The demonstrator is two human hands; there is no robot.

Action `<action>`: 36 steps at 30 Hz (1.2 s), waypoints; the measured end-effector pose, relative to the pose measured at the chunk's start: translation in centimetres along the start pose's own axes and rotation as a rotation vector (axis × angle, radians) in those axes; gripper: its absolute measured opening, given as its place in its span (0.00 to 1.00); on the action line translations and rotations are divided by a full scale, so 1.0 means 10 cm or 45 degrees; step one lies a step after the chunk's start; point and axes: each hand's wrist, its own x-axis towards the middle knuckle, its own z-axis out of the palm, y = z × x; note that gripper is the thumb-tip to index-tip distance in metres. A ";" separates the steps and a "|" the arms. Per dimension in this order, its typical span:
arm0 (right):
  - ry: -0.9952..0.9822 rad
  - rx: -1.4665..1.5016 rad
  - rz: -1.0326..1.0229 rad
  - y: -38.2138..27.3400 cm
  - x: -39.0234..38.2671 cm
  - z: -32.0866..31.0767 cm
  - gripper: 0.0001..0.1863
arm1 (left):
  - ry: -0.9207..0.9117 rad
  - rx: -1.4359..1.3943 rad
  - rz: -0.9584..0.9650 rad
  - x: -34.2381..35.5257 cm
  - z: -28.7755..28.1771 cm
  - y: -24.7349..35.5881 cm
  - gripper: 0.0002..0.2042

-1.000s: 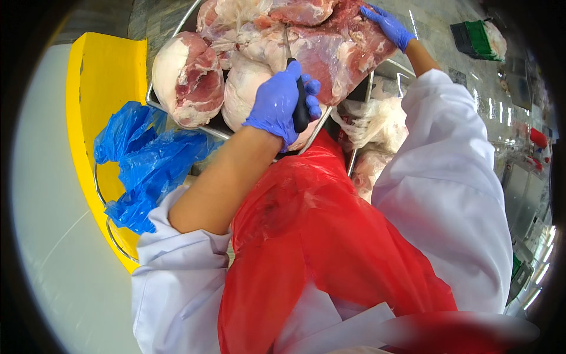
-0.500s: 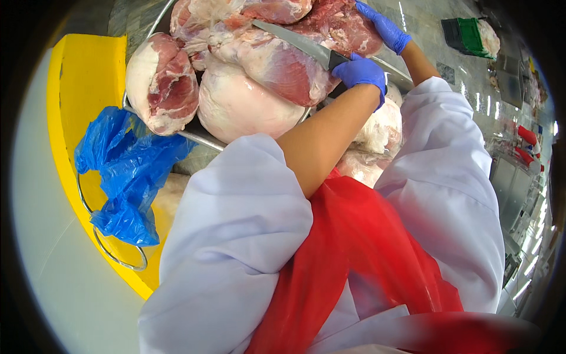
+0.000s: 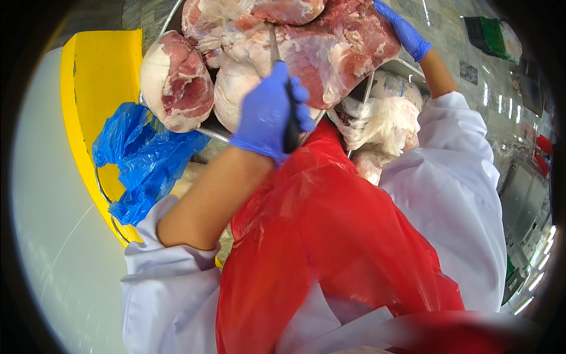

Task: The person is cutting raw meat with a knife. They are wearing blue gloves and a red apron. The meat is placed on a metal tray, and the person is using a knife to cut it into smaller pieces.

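Note:
In its blue glove, my left hand is wrapped round the black handle of a knife. The blade points away from me, its tip at a large piece of raw meat. Against the far right edge of that meat lies my right hand, also gloved, fingers stretched out and partly at the picture's top edge. A rounded cut of meat with pale fat rests to the left. Behind my left hand is a pale, fat-covered piece, partly hidden.
A metal tray rim runs beneath the meat. Crumpled blue plastic hangs at the left beside a yellow curved edge. Wrapped pale meat sits below my right wrist. A red apron covers my front. A green crate stands far right.
My left hand has swung left and nearer me with the knife; the blade turned from pointing left to pointing away. My right hand stays at the meat's edge. The view has shifted slightly.

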 end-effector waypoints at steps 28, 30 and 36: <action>-0.005 -0.195 -0.006 0.08 0.07 -0.18 0.28 | 0.659 -0.343 0.562 1.78 1.51 -1.36 0.20; 0.038 -0.139 0.101 0.09 0.07 -0.18 0.27 | 0.559 -0.611 0.620 1.77 1.57 -1.31 0.20; 0.083 -0.267 -0.081 0.50 0.27 -0.33 0.25 | 0.549 -0.095 0.368 1.34 1.47 -1.07 0.24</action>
